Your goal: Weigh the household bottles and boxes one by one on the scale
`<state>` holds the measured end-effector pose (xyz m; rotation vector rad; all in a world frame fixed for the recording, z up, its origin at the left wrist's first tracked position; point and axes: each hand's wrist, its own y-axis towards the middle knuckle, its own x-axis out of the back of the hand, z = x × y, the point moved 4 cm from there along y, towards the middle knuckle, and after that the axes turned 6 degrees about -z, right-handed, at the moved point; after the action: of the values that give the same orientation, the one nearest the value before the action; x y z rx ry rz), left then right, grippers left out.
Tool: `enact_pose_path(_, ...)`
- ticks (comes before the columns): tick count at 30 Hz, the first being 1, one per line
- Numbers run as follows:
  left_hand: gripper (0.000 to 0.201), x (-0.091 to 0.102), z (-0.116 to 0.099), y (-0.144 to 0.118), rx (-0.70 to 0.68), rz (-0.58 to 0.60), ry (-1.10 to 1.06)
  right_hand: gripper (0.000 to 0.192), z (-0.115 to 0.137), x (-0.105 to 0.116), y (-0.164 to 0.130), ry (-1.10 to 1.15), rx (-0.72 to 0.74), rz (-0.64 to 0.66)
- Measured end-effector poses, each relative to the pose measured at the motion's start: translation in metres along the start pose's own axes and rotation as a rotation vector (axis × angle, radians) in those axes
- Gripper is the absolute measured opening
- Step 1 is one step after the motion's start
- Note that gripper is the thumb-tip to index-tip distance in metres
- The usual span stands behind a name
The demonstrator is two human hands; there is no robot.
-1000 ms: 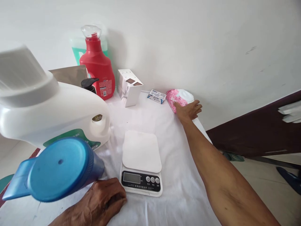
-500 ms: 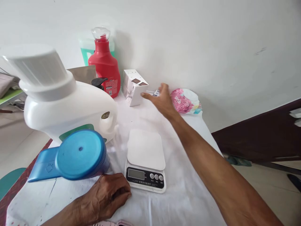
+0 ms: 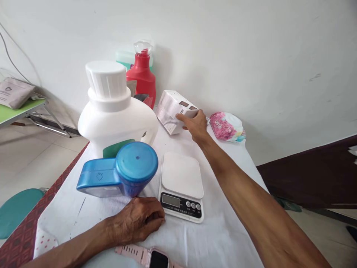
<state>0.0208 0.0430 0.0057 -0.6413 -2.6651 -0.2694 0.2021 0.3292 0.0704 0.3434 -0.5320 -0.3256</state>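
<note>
Right hand (image 3: 195,124): reached to the far edge of the table (image 3: 223,230), fingers wrapped over the right end of the white box (image 3: 174,109), gripping it.
White box: tilted, near the far edge, between the red bottle (image 3: 142,80) and the pink packet (image 3: 225,126).
Left hand (image 3: 139,219): loosely curled, empty, resting on the cloth by the near edge, just beside the scale (image 3: 182,184).
Scale: mid-table, platform bare.
Blue-capped container (image 3: 122,175): left of the scale, in front of the white jug (image 3: 114,111).
Watch (image 3: 150,257): at the near edge.

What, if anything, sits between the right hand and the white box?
Nothing visible. The right hand is already on the white box, fingers wrapped over its near corner, and the box is tilted. The pink wipes pack lies off to the right, apart from both.
</note>
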Motion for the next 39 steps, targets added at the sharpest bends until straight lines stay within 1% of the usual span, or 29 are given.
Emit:
enact_pose_path(3, 0.005, 0.000, 0.001, -0.001, -0.019, -0.012, 0.007, 0.054, 0.012, 0.045, -0.030, 0.035, -0.133, 0.053)
enact_pose_path(4, 0.005, 0.000, 0.001, -0.002, -0.024, -0.015, 0.010, 0.054, 0.018, 0.059, -0.042, 0.109, -0.163, 0.101)
enact_pose_path(6, 0.006, 0.000, 0.002, -0.003, -0.029, -0.019, 0.016, 0.056, 0.031, 0.090, -0.066, 0.174, -0.184, 0.113)
enact_pose_path(8, 0.006, -0.001, 0.003, -0.004, -0.031, -0.021, 0.018, 0.058, 0.040, 0.116, -0.090, 0.221, -0.178, 0.142)
enact_pose_path(11, 0.006, -0.001, 0.003, -0.004, -0.041, -0.027, 0.022, 0.057, 0.044, 0.145, -0.123, 0.249, -0.199, 0.175)
enact_pose_path(13, 0.007, -0.001, 0.002, -0.003, -0.051, -0.035, 0.029, 0.059, 0.043, 0.156, -0.140, 0.224, -0.207, 0.182)
enact_pose_path(17, 0.008, 0.000, 0.000, -0.002, -0.061, -0.039, 0.037, 0.063, 0.040, 0.162, -0.165, 0.142, -0.223, 0.217)
enact_pose_path(21, 0.009, 0.000, 0.000, -0.003, -0.070, -0.048, 0.067, 0.070, 0.036, 0.162, -0.177, 0.094, -0.193, 0.224)
enact_pose_path(24, 0.008, 0.000, 0.000, -0.003, -0.075, -0.053, 0.078, 0.077, 0.024, 0.163, -0.179, 0.205, -0.164, 0.212)
enact_pose_path(26, 0.008, 0.000, -0.001, -0.003, -0.077, -0.052, 0.075, 0.073, 0.009, 0.164, -0.181, 0.364, -0.180, 0.155)
enact_pose_path(28, 0.008, 0.000, -0.002, -0.003, -0.079, -0.049, 0.069, 0.062, -0.011, 0.163, -0.186, 0.493, -0.264, 0.042)
enact_pose_path(29, 0.008, 0.000, -0.002, -0.003, -0.078, -0.048, 0.065, 0.058, -0.023, 0.160, -0.190, 0.502, -0.321, -0.013)
enact_pose_path(31, 0.008, 0.000, -0.003, -0.003, -0.072, -0.046, 0.059, 0.054, -0.044, 0.152, -0.202, 0.421, -0.412, -0.066)
enact_pose_path(33, 0.008, 0.000, -0.002, -0.003, -0.054, -0.039, 0.053, 0.048, -0.057, 0.142, -0.213, 0.280, -0.413, -0.035)
enact_pose_path(36, 0.007, 0.000, 0.000, -0.003, -0.027, -0.032, 0.052, 0.043, -0.064, 0.134, -0.223, 0.183, -0.367, 0.012)
enact_pose_path(39, 0.007, -0.001, 0.001, -0.003, -0.032, -0.034, 0.054, 0.043, -0.062, 0.136, -0.224, 0.161, -0.345, 0.009)
